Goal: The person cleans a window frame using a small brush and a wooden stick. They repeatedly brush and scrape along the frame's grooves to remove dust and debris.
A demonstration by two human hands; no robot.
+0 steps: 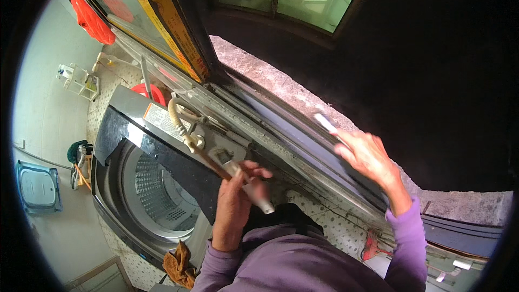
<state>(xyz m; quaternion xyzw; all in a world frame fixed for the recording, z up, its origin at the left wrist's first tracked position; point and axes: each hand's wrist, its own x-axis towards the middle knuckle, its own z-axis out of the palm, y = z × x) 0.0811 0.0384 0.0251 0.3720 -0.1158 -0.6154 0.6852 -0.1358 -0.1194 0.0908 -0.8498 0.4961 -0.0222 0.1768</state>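
Observation:
My left hand (235,202) is held above the corner of a top-loading washing machine (121,89). Its fingers grip a slim, pale, blurred strip (257,198) with a small hole at its lower end. A brown rod (213,164) also runs into this hand from beside the machine's inlet fitting; whether the two are joined I cannot tell. My right hand (367,156) reaches out over the window track (292,117), holding a small white-ended tool (324,122), perhaps a brush, blurred. Inside the machine, below and left of my left hand, the metal drum (158,194) shows through its open top.
A beige hose (174,113) bends over the machine's back. Behind it stands a red basin (156,93). The yellow-edged window sash (162,28) rises at upper left. A brown cloth (178,265) hangs at the machine's front corner, and a red-headed tool (369,247) lies on the floor.

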